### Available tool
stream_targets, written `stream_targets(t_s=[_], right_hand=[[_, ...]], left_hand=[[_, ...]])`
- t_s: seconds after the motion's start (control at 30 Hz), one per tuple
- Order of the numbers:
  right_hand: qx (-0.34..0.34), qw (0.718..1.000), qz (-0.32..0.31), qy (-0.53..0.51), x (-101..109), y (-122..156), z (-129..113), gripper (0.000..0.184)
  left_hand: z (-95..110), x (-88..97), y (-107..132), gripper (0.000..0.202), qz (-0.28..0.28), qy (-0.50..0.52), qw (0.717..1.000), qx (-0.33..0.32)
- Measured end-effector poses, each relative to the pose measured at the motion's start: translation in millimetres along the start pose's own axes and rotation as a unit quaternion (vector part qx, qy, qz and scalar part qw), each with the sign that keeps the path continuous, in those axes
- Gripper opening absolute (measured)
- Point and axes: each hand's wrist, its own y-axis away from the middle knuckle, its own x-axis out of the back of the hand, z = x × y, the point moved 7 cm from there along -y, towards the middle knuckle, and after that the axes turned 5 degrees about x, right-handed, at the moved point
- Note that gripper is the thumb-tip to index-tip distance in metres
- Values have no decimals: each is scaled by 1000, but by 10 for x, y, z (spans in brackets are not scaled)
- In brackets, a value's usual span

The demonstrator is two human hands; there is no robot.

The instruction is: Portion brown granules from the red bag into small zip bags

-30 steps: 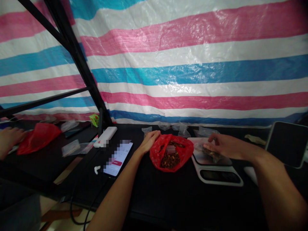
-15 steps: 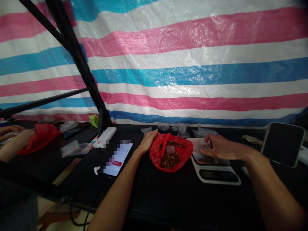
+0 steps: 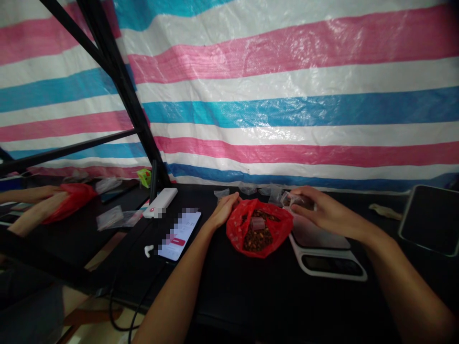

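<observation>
**Right hand** [image 3: 328, 212]: fingers [image 3: 304, 193] curled closed on a small clear plastic bag [image 3: 297, 200] with dark contents, held over the rear edge of a digital kitchen scale [image 3: 322, 265]. **Left hand** [image 3: 224, 212]: palm down and open, holding nothing, fingers touching the edge of a red plastic bag [image 3: 278, 224] of brown granular material [image 3: 257, 241]. This bag sits between the two sets of fingers on a black counter [image 3: 251, 301]. Left of the left fingers lie a smartphone [image 3: 178, 236] and a white power bank [image 3: 160, 202]. Far left: a second person's hands [image 3: 36, 200] on another red bag [image 3: 77, 200].
</observation>
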Motion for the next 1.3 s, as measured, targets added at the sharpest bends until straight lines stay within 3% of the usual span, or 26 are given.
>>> stream_targets(t_s=[0.1,0.2,0.4,0.7,1.3], right_hand=[[67,997,-8,27,-176,-64,-224,30],[88,994,-27,64,-418,-85,-365,30],[123,985,-22,118,-689,-80,-503,53],[111,983,-14,145,-651,-103,-462,63],[111,978,-8,179,-665,-123,-454,53]], left_hand=[[-30,14,-10,58,6,-8,1000,0],[-29,20,-2,58,11,-13,1000,0],[11,12,27,58,10,-16,1000,3],[-10,19,14,59,12,4,1000,0],[28,0,30,59,4,7,1000,-4]])
